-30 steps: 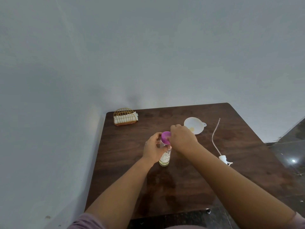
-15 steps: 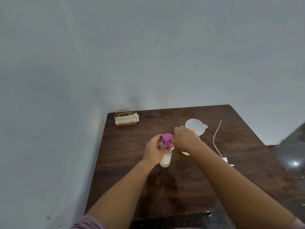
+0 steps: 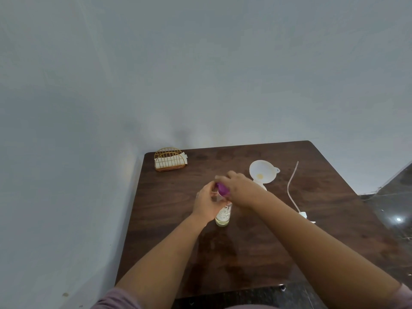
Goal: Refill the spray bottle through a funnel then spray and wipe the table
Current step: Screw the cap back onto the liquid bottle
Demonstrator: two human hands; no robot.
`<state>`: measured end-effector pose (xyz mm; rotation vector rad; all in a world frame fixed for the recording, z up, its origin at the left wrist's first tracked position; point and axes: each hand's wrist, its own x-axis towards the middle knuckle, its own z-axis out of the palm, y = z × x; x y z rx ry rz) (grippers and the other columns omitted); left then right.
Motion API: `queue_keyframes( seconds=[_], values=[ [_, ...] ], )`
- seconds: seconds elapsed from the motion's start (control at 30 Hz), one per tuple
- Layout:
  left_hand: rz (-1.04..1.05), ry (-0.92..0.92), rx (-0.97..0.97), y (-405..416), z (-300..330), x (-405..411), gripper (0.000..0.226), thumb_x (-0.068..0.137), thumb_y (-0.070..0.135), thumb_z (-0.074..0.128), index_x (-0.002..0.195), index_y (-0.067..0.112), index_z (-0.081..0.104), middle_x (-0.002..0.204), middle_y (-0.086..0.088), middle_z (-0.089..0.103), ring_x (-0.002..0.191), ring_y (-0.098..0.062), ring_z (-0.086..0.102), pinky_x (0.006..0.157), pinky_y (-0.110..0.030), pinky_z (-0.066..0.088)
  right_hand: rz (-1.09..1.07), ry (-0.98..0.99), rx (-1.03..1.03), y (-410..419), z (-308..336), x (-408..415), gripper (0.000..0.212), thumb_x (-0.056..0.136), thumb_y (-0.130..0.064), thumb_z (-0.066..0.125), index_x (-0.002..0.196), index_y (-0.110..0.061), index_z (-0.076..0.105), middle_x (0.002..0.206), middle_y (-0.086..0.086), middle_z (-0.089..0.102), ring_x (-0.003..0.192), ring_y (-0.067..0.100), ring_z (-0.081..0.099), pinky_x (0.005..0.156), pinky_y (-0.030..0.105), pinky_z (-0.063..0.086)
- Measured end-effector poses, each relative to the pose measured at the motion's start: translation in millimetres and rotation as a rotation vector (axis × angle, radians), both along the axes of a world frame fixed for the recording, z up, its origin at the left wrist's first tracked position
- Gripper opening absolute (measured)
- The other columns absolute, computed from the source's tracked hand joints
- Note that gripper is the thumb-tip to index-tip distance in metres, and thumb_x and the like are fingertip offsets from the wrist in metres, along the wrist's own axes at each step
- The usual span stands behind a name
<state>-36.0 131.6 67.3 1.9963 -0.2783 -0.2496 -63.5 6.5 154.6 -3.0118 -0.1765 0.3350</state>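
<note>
2 hands: both meet at the top of a clear bottle (image 3: 223,216) standing upright near the middle of the table (image 3: 256,253).
Left hand (image 3: 206,202): fingers wrapped round the bottle's upper body and neck, closed on it to keep it from turning.
Right hand (image 3: 242,190): fingers curled shut over the purple cap (image 3: 222,189); I cannot tell whether the cap is loose on the thread.
Step in hand: most likely unscrewing the cap so this bottle's liquid can be poured.
Funnel (image 3: 262,171): white, seated beyond the right hand on something the hand hides, probably the spray bottle, though that cannot be confirmed.
Spray head (image 3: 304,215): lies on the table to the right, its long dip tube (image 3: 291,186) trailing away from the person.
Napkin holder (image 3: 170,159): far left corner, well apart, with white napkins for the wipe.
Doing it well: keep the left grip low and firm, twist only the cap, lift it straight off.
Risk: the bottle is narrow and could tip; the right wrist is near the funnel and might knock it.
</note>
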Motion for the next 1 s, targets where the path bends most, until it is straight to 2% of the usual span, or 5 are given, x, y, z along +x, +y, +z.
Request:
queue_keyframes(
  seconds=[0.13,0.37,0.53,0.8,1.0],
  values=[
    [0.033,0.001,-0.015,-2.7,-2.9,0.1,0.053,0.071,0.014,0.083,0.118,0.022,0.059,0.110,0.005,0.067,0.100,-0.014,0.063,0.090,-0.040,0.056,-0.085,-0.044,-0.048,16.6,-8.2,-3.9,0.037,0.093,-0.009,0.052,0.129,-0.007,0.046,0.118,0.013,0.048,0.099,0.026,0.056,0.082,0.034,0.047],
    [0.014,-0.048,0.029,-0.3,-2.8,0.0,0.057,0.068,0.025,0.086,0.116,0.034,0.056,0.107,0.014,0.067,0.100,-0.008,0.063,0.089,-0.033,0.054,-0.111,-0.202,-0.160,4.9,11.2,-0.7,0.042,0.097,-0.044,0.039,0.085,-0.012,0.064,0.082,0.004,0.060,0.078,0.022,0.059,0.059,0.028,0.042],
    [0.030,-0.062,0.064,-2.3,-3.4,1.4,0.053,0.071,0.025,0.085,0.117,0.027,0.059,0.112,0.009,0.068,0.102,-0.010,0.063,0.092,-0.036,0.054,0.100,-0.080,0.050,-2.4,-5.5,6.6,0.034,0.094,-0.017,0.054,0.128,-0.012,0.052,0.119,0.006,0.051,0.106,0.021,0.054,0.087,0.027,0.046],
    [0.015,0.008,-0.002,-1.9,4.4,-0.8,0.044,0.074,0.011,0.080,0.112,0.022,0.061,0.105,0.005,0.068,0.099,-0.013,0.064,0.089,-0.036,0.055,0.014,-0.102,-0.131,16.6,-13.0,14.1,0.034,0.095,-0.014,0.051,0.127,-0.003,0.047,0.118,0.014,0.049,0.107,0.026,0.052,0.087,0.032,0.045],
    [-0.077,0.012,0.055,-2.4,14.8,3.7,0.049,0.067,0.018,0.081,0.111,0.026,0.061,0.106,0.003,0.066,0.097,-0.016,0.064,0.088,-0.040,0.055,0.132,-0.184,-0.050,-9.8,-23.3,11.5,0.040,0.096,-0.049,0.036,0.107,-0.013,0.048,0.104,0.007,0.059,0.091,0.026,0.060,0.070,0.033,0.044]
  ],
)
